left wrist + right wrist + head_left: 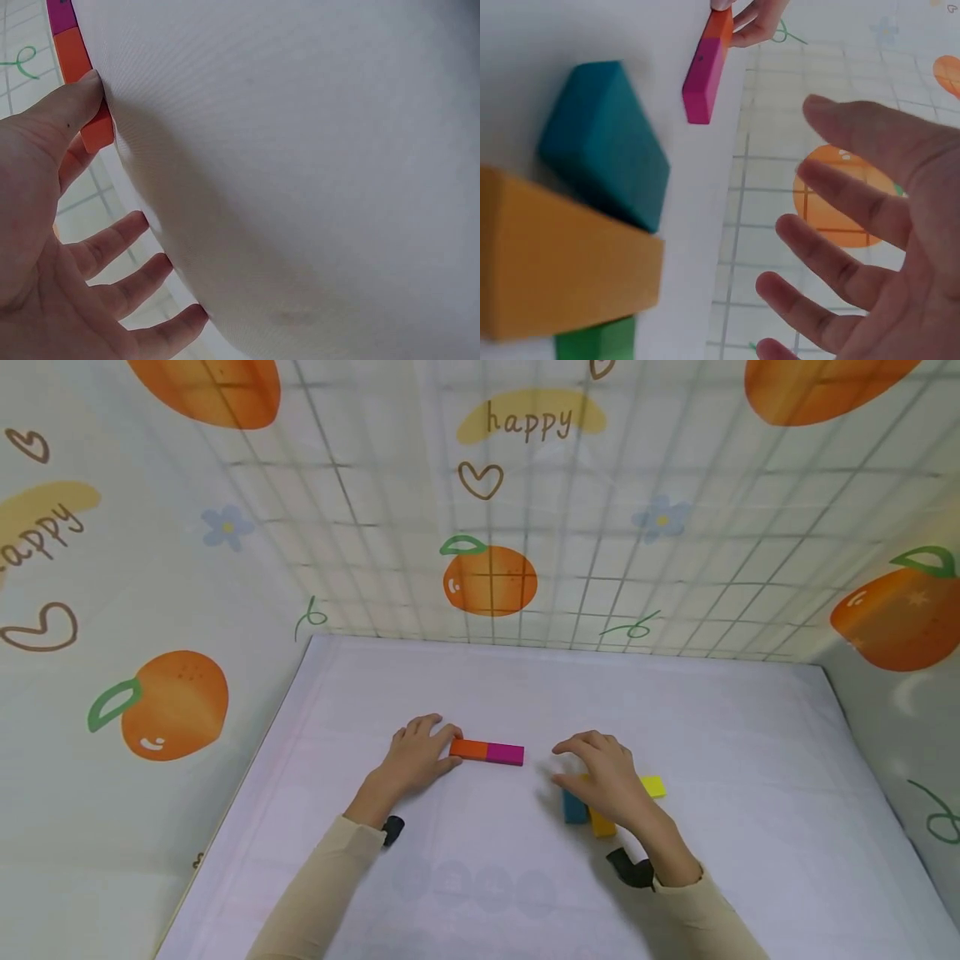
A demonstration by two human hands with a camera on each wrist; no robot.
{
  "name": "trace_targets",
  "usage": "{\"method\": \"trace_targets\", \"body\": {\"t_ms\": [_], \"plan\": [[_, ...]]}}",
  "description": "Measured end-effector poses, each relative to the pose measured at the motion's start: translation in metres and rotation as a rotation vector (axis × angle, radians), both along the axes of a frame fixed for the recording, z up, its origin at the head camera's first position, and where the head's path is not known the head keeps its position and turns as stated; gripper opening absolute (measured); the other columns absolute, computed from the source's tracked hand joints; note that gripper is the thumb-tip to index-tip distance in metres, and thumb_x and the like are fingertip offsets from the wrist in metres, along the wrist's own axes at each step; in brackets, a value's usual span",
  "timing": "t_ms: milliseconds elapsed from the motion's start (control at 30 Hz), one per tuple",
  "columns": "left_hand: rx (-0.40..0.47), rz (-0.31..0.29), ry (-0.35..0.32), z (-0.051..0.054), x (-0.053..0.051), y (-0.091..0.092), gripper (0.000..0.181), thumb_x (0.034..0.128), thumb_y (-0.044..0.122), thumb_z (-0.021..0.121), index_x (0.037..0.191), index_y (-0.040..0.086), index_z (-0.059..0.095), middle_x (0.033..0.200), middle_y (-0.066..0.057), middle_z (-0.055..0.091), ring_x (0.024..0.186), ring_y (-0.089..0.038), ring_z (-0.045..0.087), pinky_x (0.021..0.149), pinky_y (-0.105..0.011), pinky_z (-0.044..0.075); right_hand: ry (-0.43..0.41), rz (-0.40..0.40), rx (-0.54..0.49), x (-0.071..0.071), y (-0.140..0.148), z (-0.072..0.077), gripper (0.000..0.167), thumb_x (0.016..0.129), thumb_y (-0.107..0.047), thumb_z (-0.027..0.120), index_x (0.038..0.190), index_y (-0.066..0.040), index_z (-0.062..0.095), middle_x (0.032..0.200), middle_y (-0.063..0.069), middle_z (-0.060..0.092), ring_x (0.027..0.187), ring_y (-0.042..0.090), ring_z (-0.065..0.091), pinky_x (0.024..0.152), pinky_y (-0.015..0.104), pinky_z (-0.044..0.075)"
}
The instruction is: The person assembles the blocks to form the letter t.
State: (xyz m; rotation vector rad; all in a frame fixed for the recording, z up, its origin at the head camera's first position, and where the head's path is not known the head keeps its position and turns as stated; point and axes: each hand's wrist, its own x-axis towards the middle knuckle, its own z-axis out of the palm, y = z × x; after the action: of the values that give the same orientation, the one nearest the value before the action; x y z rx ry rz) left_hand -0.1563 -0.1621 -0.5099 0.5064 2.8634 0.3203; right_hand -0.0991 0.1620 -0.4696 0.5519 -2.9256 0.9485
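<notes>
An orange block (pixel 469 749) and a magenta block (pixel 506 754) lie end to end in a row on the white surface. My left hand (pixel 417 752) pinches the orange block's left end between thumb and index finger; the other fingers are spread, as the left wrist view shows. Over the blocks on the right hovers my right hand (pixel 606 777), its fingers apart and holding nothing. Beneath and beside it are a blue block (pixel 574 808), an amber block (pixel 602 824) and a yellow block (pixel 654 787). A green block (pixel 596 341) shows in the right wrist view, partly covered by the amber one.
A white cloth-covered table (pixel 480 693) carries the blocks. Printed curtains with oranges (pixel 490 581) and grid lines rise along its back and sides. A black strap (pixel 630 868) hangs at my right wrist, and another dark strap piece (pixel 393 831) at my left.
</notes>
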Motion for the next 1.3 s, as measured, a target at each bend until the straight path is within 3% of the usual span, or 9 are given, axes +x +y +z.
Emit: {"method": "trace_targets", "body": {"t_ms": [500,733,1300], "plan": [[0.002,-0.007,-0.003,-0.002,0.000,-0.002,0.043,0.0964,0.045,0.065,0.135,0.030,0.054,0.153,-0.015,0.035,0.140,-0.038,0.029,0.110,-0.064,0.026,-0.054,0.024,-0.083,0.020,0.029,-0.022,0.038,0.084,-0.024,0.084,0.118,-0.014,0.070,0.125,0.010,0.058,0.117,0.037,0.047,0.093,0.060,0.037],[0.004,-0.011,-0.002,-0.002,-0.001,-0.002,0.042,0.0965,0.045,0.064,0.135,0.031,0.054,0.154,-0.014,0.035,0.140,-0.038,0.029,0.110,-0.064,0.026,-0.060,0.040,-0.051,0.025,0.035,-0.034,0.044,0.080,-0.025,0.086,0.119,-0.011,0.069,0.125,0.013,0.058,0.116,0.038,0.048,0.094,0.057,0.041],[0.010,-0.007,-0.001,0.000,0.000,-0.002,0.041,0.0963,0.045,0.065,0.133,0.031,0.055,0.153,-0.015,0.036,0.140,-0.038,0.030,0.110,-0.064,0.026,-0.063,0.065,0.084,0.029,0.037,-0.043,0.064,0.074,-0.024,0.090,0.130,-0.013,0.062,0.134,0.016,0.052,0.125,0.043,0.042,0.101,0.065,0.032]]}}
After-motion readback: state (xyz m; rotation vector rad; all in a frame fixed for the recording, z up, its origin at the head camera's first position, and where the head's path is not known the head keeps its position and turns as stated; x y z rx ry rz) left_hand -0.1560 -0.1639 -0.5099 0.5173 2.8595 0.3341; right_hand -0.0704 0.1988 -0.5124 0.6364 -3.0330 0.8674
